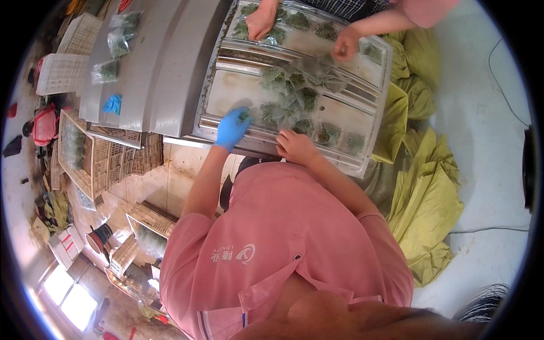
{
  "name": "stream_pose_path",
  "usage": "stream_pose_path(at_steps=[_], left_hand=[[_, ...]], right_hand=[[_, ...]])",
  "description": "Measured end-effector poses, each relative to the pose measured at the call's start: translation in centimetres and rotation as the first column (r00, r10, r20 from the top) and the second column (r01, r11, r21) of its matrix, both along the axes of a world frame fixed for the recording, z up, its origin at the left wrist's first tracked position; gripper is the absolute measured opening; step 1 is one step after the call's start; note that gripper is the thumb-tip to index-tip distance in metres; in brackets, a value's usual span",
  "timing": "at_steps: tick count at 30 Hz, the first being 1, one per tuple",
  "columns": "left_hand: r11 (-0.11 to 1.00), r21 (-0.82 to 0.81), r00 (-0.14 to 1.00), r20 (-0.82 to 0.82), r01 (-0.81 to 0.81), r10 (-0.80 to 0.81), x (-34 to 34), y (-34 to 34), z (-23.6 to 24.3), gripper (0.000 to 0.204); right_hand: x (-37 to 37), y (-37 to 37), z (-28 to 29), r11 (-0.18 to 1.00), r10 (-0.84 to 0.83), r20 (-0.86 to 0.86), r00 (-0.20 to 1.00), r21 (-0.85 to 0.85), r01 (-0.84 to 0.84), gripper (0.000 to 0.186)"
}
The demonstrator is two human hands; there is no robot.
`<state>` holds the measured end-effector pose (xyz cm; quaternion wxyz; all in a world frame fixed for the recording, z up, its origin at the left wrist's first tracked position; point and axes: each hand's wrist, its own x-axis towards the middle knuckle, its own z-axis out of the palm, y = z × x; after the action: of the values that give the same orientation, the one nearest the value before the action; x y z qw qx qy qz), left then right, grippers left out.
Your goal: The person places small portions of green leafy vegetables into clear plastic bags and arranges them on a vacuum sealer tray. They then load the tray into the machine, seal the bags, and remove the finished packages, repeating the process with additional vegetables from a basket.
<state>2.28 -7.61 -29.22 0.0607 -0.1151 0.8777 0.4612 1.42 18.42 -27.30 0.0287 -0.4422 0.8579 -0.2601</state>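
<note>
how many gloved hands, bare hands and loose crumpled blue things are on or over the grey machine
Gloved hands: 1, the person's left hand
Bare hands: 3, the person's right hand and a co-worker's two hands
Crumpled blue thing: 1
Total: 5

White lettering (pixel 222 256) (plus logo (pixel 246 253)) on shirt (pixel 306 207).

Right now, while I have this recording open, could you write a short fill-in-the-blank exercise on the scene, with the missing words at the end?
1. The person's left hand wears a glove coloured ____.
2. The person's bare hand is their ____ one.
3. The plastic bags on the tray hold something coloured ____.
4. The co-worker's hands over the tray number ____.

Missing words: blue; right; green; two.
</note>
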Motion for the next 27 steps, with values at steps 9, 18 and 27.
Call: stream_pose_path(at_steps=[9,18,27], left_hand=[[0.848,-0.434,0.902,-0.156,0.304,-0.403,8.9,1.9,1.1,0.033],[0.622,-0.635,0.887,0.269,0.457,-0.376,8.6,4.5,2.9,0.057],[0.793,-0.526,0.909,-0.086,0.307,-0.409,8.5,2.7,0.9,0.036]], right_hand=[[0.5,-1.9,-2.6,0.988,-0.07,-0.091,0.993,0.133,0.082,0.01],[-0.1,-2.5,-2.7,0.983,-0.132,0.037,0.991,0.132,0.126,0.01],[0.2,-2.3,-2.3,0.985,-0.128,0.019,0.992,0.116,0.125,0.01]])
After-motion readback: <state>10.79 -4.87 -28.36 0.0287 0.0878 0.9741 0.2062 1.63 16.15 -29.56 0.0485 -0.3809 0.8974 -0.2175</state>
